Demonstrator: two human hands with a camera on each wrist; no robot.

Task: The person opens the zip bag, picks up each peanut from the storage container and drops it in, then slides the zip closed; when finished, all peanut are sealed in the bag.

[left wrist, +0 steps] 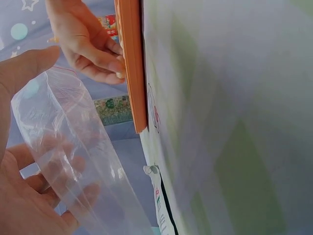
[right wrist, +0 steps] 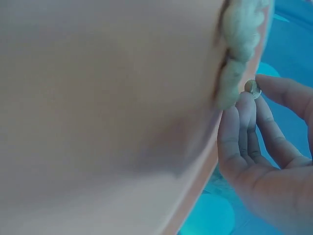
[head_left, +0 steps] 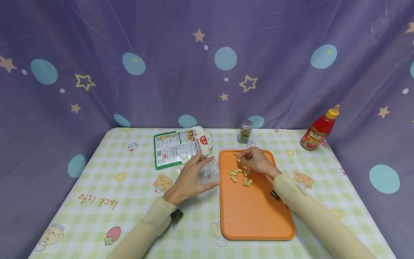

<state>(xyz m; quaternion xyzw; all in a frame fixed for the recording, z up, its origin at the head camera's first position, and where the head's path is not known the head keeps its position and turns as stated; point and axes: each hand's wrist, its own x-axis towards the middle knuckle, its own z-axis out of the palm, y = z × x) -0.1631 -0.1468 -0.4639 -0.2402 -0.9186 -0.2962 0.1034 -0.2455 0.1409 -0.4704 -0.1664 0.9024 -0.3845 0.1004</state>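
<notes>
My left hand [head_left: 191, 177] holds a clear plastic zip bag [left wrist: 61, 110] just off the left edge of an orange tray [head_left: 255, 216]. In the left wrist view the thumb is at the bag's mouth, and the other fingers show through the film. Over the upper part of the tray, my right hand [head_left: 257, 161] pinches a peanut [right wrist: 253, 89] between thumb and fingertips. Several unshelled peanuts [head_left: 233, 178] lie on the tray below and beside that hand. Up close in the right wrist view, a row of peanuts [right wrist: 239, 34] appears just beyond the fingertips.
A white and green printed packet [head_left: 176, 147] lies flat behind the left hand. Beyond the tray stands a small spice jar [head_left: 245, 132] with a metal lid. A red sauce bottle [head_left: 318, 131] with a yellow cap is at the back right, near the purple curtain [head_left: 278, 93].
</notes>
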